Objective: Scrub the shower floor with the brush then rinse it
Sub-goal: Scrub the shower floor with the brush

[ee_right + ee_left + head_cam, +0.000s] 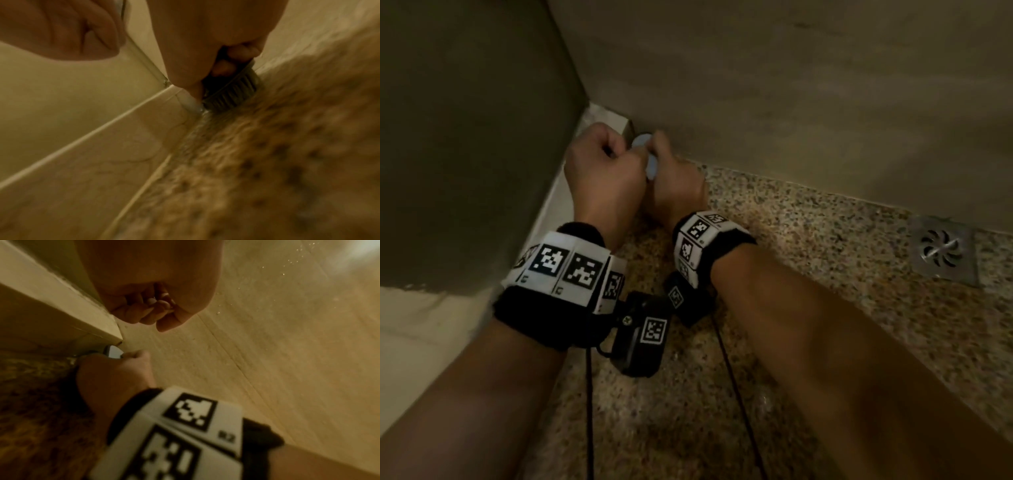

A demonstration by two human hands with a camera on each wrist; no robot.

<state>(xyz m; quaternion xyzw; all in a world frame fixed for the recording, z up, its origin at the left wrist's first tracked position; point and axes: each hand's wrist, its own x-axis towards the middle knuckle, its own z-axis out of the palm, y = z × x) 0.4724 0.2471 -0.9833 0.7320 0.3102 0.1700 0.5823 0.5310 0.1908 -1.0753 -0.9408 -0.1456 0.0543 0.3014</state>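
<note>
In the head view both hands work in the far corner of the speckled shower floor (808, 291). My right hand (676, 181) grips a white scrubbing brush (651, 169), mostly hidden by the fingers. The right wrist view shows its dark bristles (232, 92) pressed on the floor (267, 146) right where the floor meets the wall, with my right hand (216, 40) curled over the brush top. My left hand (602, 168) is a closed fist just left of the brush, above the pale kerb. In the left wrist view that fist (154, 305) holds nothing that I can see.
A tiled wall (791, 85) runs along the back. A dark panel (465, 137) and a pale kerb (556, 198) close the left side. A square metal drain (941, 251) sits in the floor at the right by the wall. Thin black cables trail from both wrists.
</note>
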